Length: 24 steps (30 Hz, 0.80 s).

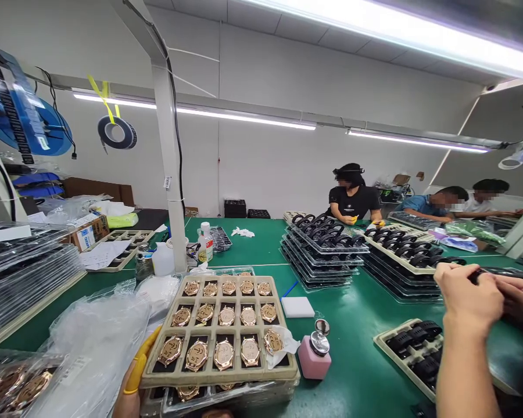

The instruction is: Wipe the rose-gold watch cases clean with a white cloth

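At the left edge of a beige compartment tray (218,376) is my left hand (133,377), with yellow finger covers on its fingers. Those fingers grip the tray's side. Rows of rose-gold watch cases (224,353) lie in the tray, backs facing up. A crumpled white tissue (284,347) partly covers the case in the front right compartment. Below it sits a clear plastic tray (244,396) holding more gold cases. Just right of the tray stands a pink pump bottle (314,355). I cannot see my right hand.
A co-worker's hands (470,290) hold a small black object at right, above a tray of black watches (418,342). Stacked trays (325,255) of black straps stand further back. Plastic bags (100,337) lie left. A white block (297,307) and bottles (206,242) are on the green table.
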Available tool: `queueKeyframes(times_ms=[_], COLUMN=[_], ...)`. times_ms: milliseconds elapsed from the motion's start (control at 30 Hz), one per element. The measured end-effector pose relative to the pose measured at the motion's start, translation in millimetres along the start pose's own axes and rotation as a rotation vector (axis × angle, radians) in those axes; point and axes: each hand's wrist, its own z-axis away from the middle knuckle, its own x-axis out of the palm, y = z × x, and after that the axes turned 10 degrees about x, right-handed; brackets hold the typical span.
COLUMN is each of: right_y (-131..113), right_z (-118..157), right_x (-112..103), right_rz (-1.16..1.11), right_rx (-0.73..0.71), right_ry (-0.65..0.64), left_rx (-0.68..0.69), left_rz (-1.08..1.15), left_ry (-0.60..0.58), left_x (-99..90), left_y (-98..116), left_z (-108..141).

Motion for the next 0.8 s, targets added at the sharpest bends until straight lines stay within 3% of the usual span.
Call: queueKeyframes(times_ms=[233, 367, 433, 500, 667, 800], right_y=[4.1, -2.4, -11.0, -24.9, -75.0, -111.0], right_z=[-1.2, -13.0, -21.2, -29.6, -46.0, -54.9], right_x=[-5.8, -13.1, -11.6, -0.5, 69.8, 130.8], right_rz=[0.688, 0.923, 0.776, 0.469, -0.274, -0.262], right_rx=[-0.134, -0.072, 0.032, 0.197, 0.832, 0.434], right_ry=[-0.113, -0.034, 0.056, 0.156, 0.38, -0.024], left_rx=[0.013, -0.007, -0.003, -0.016, -0.023, -0.02], left_rz=[-0.006, 0.018, 0.014, 0.013, 0.027, 0.017], left_ry=[0.036, 0.053, 0.054, 0.045, 0.034, 0.031], left_x=[0.7, 1.5, 3.2, 5.9, 12.1, 11.4], left_y=[-0.6, -0.6, 1.4, 4.6, 10.7, 11.0], left_z=[-1.6, -1.9, -1.2, -0.4, -0.1, -0.1])
